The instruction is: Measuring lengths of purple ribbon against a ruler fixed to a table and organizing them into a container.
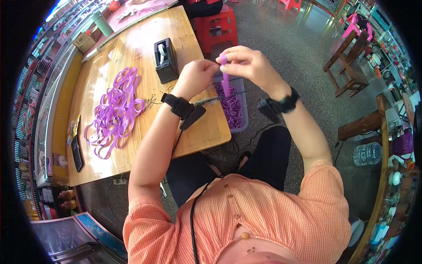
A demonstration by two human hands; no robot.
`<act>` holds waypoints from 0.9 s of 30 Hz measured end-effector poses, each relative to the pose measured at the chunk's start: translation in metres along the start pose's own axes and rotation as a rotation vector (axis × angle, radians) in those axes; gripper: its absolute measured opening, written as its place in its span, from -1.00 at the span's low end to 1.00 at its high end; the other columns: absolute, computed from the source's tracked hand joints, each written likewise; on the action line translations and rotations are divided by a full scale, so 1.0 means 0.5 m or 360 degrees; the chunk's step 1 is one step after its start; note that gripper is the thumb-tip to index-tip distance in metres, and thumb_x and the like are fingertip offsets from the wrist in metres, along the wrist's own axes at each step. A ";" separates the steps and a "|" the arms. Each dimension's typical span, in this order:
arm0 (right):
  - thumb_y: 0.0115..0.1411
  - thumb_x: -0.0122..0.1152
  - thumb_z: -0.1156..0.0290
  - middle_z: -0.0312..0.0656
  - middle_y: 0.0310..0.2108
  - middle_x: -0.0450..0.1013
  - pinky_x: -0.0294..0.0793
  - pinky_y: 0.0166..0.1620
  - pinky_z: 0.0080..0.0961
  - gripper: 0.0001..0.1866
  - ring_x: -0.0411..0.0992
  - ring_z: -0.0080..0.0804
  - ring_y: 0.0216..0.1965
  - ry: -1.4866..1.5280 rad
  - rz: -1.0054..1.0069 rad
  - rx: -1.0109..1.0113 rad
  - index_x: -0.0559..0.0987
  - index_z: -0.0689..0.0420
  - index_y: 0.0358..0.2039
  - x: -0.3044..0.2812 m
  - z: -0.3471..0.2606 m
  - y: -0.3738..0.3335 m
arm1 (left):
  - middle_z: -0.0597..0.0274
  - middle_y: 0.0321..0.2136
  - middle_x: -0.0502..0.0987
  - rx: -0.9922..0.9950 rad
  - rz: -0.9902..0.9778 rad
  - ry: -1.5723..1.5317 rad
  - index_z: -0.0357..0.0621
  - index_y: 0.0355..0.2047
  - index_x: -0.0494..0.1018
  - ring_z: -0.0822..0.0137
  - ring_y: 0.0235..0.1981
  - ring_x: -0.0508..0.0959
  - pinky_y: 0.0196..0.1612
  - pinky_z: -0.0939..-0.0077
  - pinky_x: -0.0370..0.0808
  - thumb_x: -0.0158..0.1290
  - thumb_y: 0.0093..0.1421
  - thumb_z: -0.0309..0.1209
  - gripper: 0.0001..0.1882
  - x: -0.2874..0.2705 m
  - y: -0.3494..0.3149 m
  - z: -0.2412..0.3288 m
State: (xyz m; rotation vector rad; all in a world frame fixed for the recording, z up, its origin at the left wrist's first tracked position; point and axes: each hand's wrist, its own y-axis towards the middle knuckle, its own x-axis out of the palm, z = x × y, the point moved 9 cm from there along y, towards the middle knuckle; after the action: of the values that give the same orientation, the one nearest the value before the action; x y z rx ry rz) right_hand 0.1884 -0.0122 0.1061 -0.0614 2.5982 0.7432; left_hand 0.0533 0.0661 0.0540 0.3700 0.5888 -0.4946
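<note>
My right hand (251, 69) pinches a short purple ribbon (226, 83) between thumb and fingertips. The strip hangs down, its top bent round the fingers. Close beside it, my left hand (197, 78) is closed in a pinch, its fingertips almost at the ribbon; what they hold is hidden. Below my hands, a clear plastic bin (240, 129) holds many small purple pieces (232, 110). On the wooden table (193, 136) a black tape dispenser (166, 66) stands left of my left hand. Farther left lies a loose heap of long purple ribbon (116, 110).
A black phone (77, 153) lies at the table's left edge. Beyond are a green bottle (102, 23) and a pink-topped table (136, 14). A red stool (216, 31) stands past the table's far right corner. A wooden chair (351, 66) is at right, above a large clear bottle (367, 153).
</note>
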 end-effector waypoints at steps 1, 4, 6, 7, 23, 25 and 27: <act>0.17 0.39 0.39 -0.28 -0.19 0.55 0.44 -0.18 -0.63 -0.73 0.42 -0.63 -0.31 0.0212 -0.0015 0.0165 0.69 0.18 -0.12 0.011 0.050 0.021 | -0.08 -0.43 0.64 0.0003 0.0006 0.0003 -0.26 -0.26 0.63 0.04 -0.34 0.66 -0.23 0.31 0.55 0.11 0.25 -0.20 -0.67 -0.006 0.001 -0.002; 0.16 0.40 0.37 -0.33 -0.32 0.58 0.42 -0.26 -0.67 -0.73 0.40 -0.67 -0.39 0.0394 -0.0046 0.0412 0.71 0.15 -0.13 0.041 0.133 0.049 | -0.06 -0.47 0.63 0.0086 0.0291 -0.0054 -0.29 -0.25 0.63 0.10 -0.39 0.66 -0.26 0.33 0.54 0.11 0.26 -0.20 -0.66 -0.056 0.004 -0.006; 0.16 0.41 0.35 -0.36 -0.39 0.59 0.41 -0.30 -0.69 -0.73 0.39 -0.70 -0.43 0.0362 -0.0058 0.0498 0.72 0.14 -0.14 0.049 0.170 0.052 | 0.17 -0.33 0.68 -0.0014 0.0293 0.0002 -0.30 -0.16 0.63 0.44 -0.27 0.63 -0.20 0.53 0.51 0.10 0.32 -0.26 -0.68 -0.066 0.005 -0.008; 0.14 0.42 0.34 -0.38 -0.40 0.59 0.39 -0.33 -0.69 -0.74 0.38 -0.71 -0.44 0.0303 -0.0042 0.0546 0.72 0.14 -0.16 0.050 0.190 0.051 | 0.17 -0.30 0.69 -0.0106 0.0248 -0.0112 -0.30 -0.16 0.63 0.45 -0.24 0.62 -0.14 0.56 0.51 0.10 0.31 -0.26 -0.68 -0.062 0.005 -0.015; 0.20 0.32 0.31 -0.30 -0.32 0.59 0.48 -0.26 -0.60 -0.76 0.47 -0.61 -0.36 0.0540 -0.0287 0.1046 0.70 0.18 -0.19 0.121 0.292 -0.007 | 0.02 -0.37 0.64 0.0544 -0.0132 0.0576 -0.07 -0.34 0.67 -0.06 -0.22 0.59 -0.09 0.09 0.54 0.11 0.15 -0.27 -0.79 0.058 -0.011 0.016; 0.20 0.32 0.27 -0.27 -0.28 0.59 0.51 -0.23 -0.56 -0.73 0.49 -0.57 -0.33 0.0582 -0.0312 0.1118 0.68 0.17 -0.16 0.121 0.290 -0.017 | 0.07 -0.37 0.65 0.0567 -0.0181 0.0682 -0.05 -0.36 0.67 -0.06 -0.20 0.59 -0.07 0.07 0.53 0.12 0.15 -0.25 -0.79 0.067 -0.010 0.004; 0.23 0.26 0.25 -0.26 -0.17 0.56 0.53 -0.12 -0.48 -0.67 0.52 -0.50 -0.22 0.0888 -0.0185 0.1614 0.62 0.14 -0.06 0.104 0.343 -0.069 | 0.11 -0.36 0.66 0.0470 -0.0242 0.0765 -0.02 -0.38 0.68 -0.07 -0.16 0.57 -0.03 0.03 0.51 0.12 0.17 -0.21 -0.78 0.075 -0.001 -0.001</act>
State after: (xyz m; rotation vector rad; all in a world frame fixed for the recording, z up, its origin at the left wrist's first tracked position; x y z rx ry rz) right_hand 0.2146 0.0500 -0.0634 -0.1180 3.1228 -0.7834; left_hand 0.0799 0.0535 0.0306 0.7394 1.0180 -0.6465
